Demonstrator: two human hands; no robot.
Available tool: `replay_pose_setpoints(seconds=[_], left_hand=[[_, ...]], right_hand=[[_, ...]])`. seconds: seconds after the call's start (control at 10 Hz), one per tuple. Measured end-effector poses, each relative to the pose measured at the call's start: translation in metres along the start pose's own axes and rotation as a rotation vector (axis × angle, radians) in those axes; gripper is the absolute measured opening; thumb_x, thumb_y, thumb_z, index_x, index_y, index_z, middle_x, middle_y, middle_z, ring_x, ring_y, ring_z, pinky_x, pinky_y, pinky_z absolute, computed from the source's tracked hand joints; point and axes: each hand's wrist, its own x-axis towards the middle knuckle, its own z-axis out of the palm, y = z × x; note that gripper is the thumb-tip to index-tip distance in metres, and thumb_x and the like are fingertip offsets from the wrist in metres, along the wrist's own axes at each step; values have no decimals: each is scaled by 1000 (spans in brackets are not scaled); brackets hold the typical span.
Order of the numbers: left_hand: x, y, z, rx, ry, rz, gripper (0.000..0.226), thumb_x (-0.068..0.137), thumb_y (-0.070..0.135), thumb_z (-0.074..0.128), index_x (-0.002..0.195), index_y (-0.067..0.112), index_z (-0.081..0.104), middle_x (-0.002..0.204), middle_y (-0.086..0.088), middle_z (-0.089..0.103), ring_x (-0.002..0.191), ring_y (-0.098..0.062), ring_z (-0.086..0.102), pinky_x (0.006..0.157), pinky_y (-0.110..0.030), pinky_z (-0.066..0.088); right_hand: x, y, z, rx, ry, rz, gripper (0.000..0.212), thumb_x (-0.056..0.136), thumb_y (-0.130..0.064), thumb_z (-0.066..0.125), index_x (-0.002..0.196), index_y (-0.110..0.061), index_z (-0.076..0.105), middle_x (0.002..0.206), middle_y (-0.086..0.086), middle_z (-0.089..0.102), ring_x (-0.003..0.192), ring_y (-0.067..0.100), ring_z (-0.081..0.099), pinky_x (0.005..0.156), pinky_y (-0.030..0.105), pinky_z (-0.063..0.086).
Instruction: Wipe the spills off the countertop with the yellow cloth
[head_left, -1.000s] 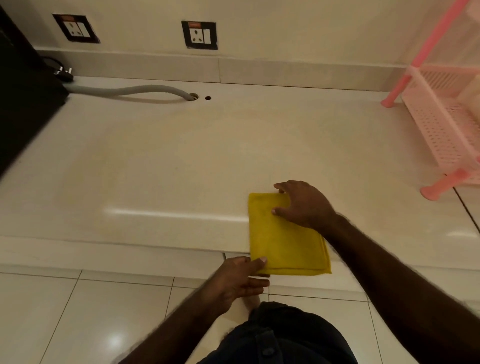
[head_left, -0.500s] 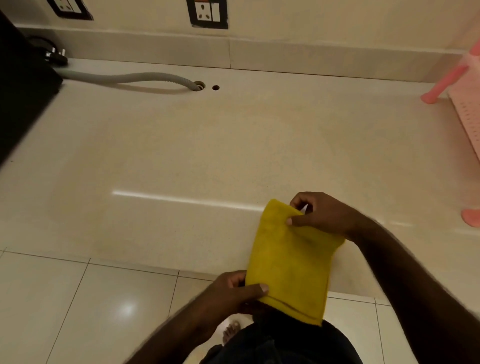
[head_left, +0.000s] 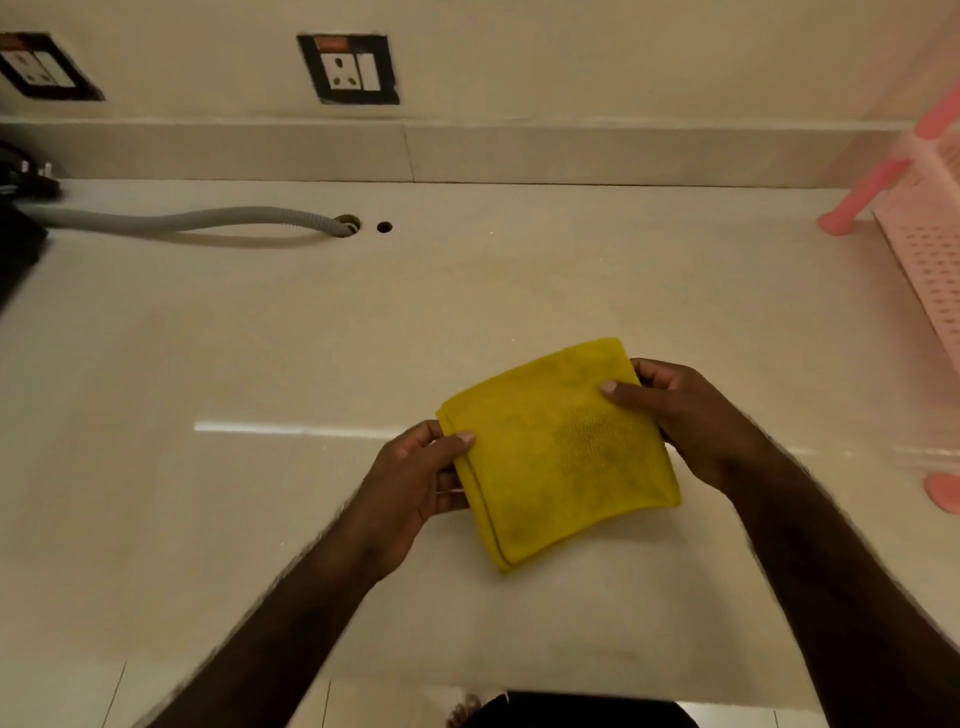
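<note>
The folded yellow cloth is held flat above the pale countertop, with faint dark smudges on its upper face. My left hand pinches its left edge, thumb on top. My right hand grips its right edge, thumb on top and fingers underneath. Both forearms reach in from the bottom of the view. I cannot make out any spill on the countertop.
A grey corrugated hose runs along the back into a hole, with a smaller hole beside it. A pink plastic rack stands at the right. A dark appliance sits at the left edge. Wall sockets are above the backsplash.
The cloth was lying at the counter's front edge; both hands have lifted it, turned it and brought it forward over the countertop. The camera view has moved closer over the counter.
</note>
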Motion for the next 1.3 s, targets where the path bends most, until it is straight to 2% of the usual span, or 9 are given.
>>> replay_pose_setpoints(seconds=[0.1,0.2,0.3,0.4,0.5,0.7,0.9,1.2,1.3], left_hand=[[47,24,14,56,-5,40,48,83,26,82,128,14,66,120,-14,78,101,-32,78,80,-43,65],[82,40,22,86,-13,66,41,87,20,80,126,16,68,115,-11,81,98,-29,79,77,-40,65],[136,64,33,108,1,99,33,91,15,76,123,20,70,111,-8,82,93,-26,80,73,-37,66],[173,83,40,119,11,118,32,91,15,76,122,20,70,110,-7,82,92,-25,80,71,-35,66],[225,111,50,144,58,134,30,91,13,76,120,21,72,104,-3,83,88,-22,80,66,-32,64],[301,154,63,249,127,206,31,93,13,74,123,16,71,106,-4,79,90,-23,77,66,-31,63],[352,171,74,375,213,250,32,93,12,74,124,8,71,110,-13,75,93,-29,74,78,-41,64],[363,181,69,541,309,335,49,88,24,82,132,8,66,116,-18,75,103,-35,75,89,-53,64],[339,178,62,579,336,464,50,88,25,82,130,6,65,111,-15,77,97,-35,76,91,-51,63]], right_hand=[[26,-11,-18,103,107,-26,27,98,-23,72,125,-19,75,120,4,82,108,24,79,81,29,66],[47,-21,-30,119,181,-29,32,100,-23,71,130,-14,73,122,6,81,109,24,78,85,33,65],[82,-33,-45,54,283,-54,32,101,-26,70,129,-11,73,115,1,79,94,10,77,72,21,61],[109,-43,-55,13,333,-77,26,101,-28,71,123,-15,73,110,-2,78,90,9,75,70,21,58],[152,-59,-70,34,368,-84,28,100,-28,72,125,-14,73,116,4,77,101,17,74,83,32,60],[226,-81,-96,0,420,-114,13,98,-29,76,109,-22,75,108,-2,79,103,19,77,90,41,64],[282,-88,-109,-225,566,-138,44,92,-40,81,125,-12,75,124,10,77,114,28,73,103,51,60],[291,-94,-103,-461,646,-127,51,88,-48,82,126,-15,74,123,9,77,111,24,71,94,34,54],[267,-97,-99,-521,682,-96,57,87,-49,83,130,-15,69,123,10,76,117,30,71,105,43,56]])
